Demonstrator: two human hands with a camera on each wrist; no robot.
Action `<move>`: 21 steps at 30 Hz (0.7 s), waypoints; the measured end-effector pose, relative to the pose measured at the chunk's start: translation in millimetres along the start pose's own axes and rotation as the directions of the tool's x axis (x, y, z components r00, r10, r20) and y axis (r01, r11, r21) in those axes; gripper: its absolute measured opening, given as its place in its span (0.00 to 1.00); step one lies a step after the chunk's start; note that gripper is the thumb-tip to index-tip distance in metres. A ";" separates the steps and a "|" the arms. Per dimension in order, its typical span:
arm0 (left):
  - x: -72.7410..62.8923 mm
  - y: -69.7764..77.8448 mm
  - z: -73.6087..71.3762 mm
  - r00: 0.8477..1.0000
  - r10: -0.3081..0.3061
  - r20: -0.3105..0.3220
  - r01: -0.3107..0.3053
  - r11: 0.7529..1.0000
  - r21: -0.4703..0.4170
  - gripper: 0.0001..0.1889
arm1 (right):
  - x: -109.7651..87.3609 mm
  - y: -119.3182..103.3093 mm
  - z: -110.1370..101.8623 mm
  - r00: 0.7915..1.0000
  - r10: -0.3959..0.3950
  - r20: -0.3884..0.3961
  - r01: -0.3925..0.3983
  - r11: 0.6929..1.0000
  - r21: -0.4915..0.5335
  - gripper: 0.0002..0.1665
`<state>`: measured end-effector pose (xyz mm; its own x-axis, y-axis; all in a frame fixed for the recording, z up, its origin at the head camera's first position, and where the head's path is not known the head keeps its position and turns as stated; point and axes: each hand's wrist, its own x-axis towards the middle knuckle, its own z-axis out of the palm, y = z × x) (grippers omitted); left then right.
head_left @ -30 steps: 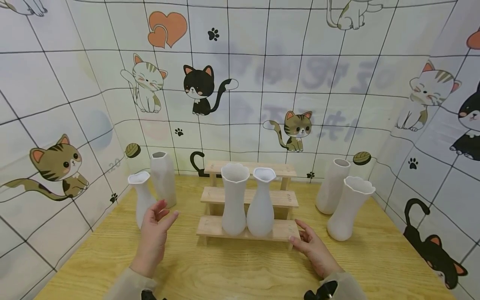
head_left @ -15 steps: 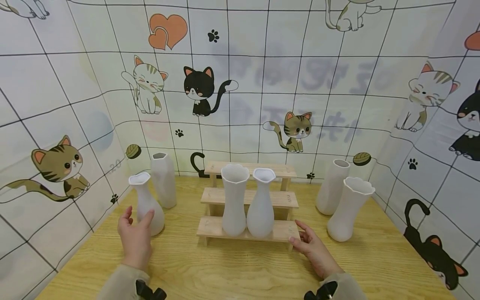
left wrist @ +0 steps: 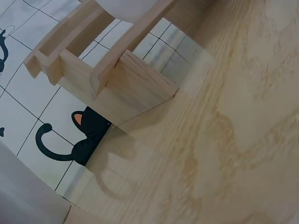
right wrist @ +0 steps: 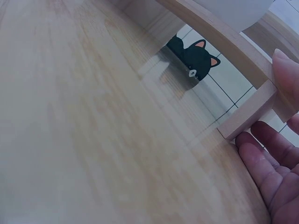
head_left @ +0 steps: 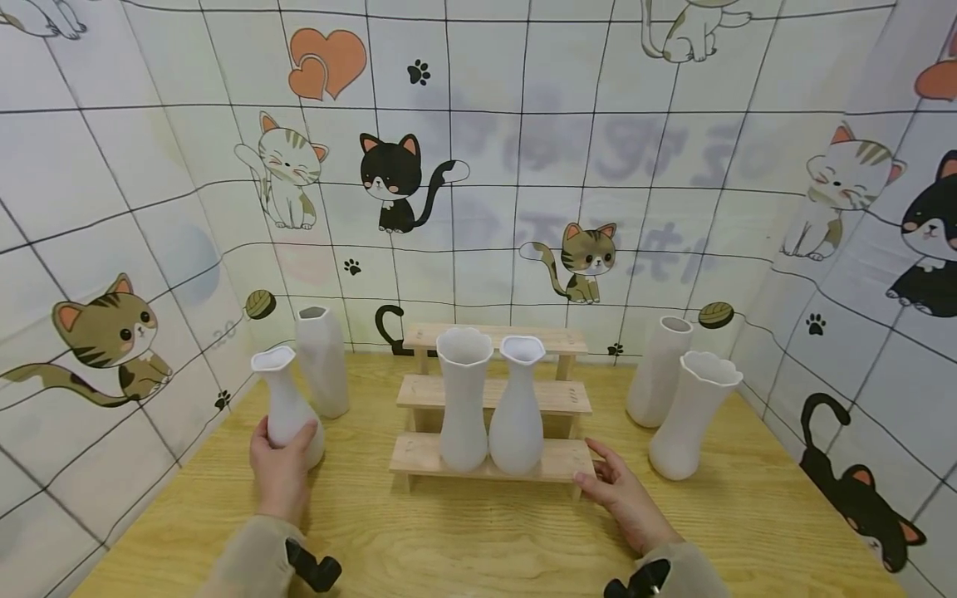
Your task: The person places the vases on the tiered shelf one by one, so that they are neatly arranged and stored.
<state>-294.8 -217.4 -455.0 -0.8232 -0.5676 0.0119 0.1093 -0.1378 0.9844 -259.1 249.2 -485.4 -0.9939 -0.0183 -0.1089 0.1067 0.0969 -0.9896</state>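
Observation:
My left hand grips a white vase with a flared wavy rim by its rounded lower body, thumb on the right side. In the left wrist view part of that vase fills the lower left corner. A three-step wooden stand stands in the middle. On its lowest step are two white vases, a wide ruffled one and a narrow-necked one. My right hand holds the right end of this step, thumb on top and fingers beside the leg.
Behind the held vase stands a tall faceted white vase. On the right are a plain cylindrical vase and a ruffled vase. A cat-printed cloth encloses the wooden table at the back and sides.
My left hand has moved left and then forward to the narrow-necked vase on the left and now grips it. The right hand stays on the stand's end.

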 end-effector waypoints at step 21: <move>4.6 -15.7 2.6 0.998 0.014 -0.061 -0.012 0.999 0.032 0.51 | 1.2 0.3 0.3 1.000 -0.012 0.003 0.012 1.000 0.026 0.43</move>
<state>-301.8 -215.6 -470.0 -0.7863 -0.6176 0.0152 0.1013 -0.1047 0.9893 -260.3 248.9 -485.8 -0.9950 -0.0229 -0.0977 0.0959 0.0708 -0.9929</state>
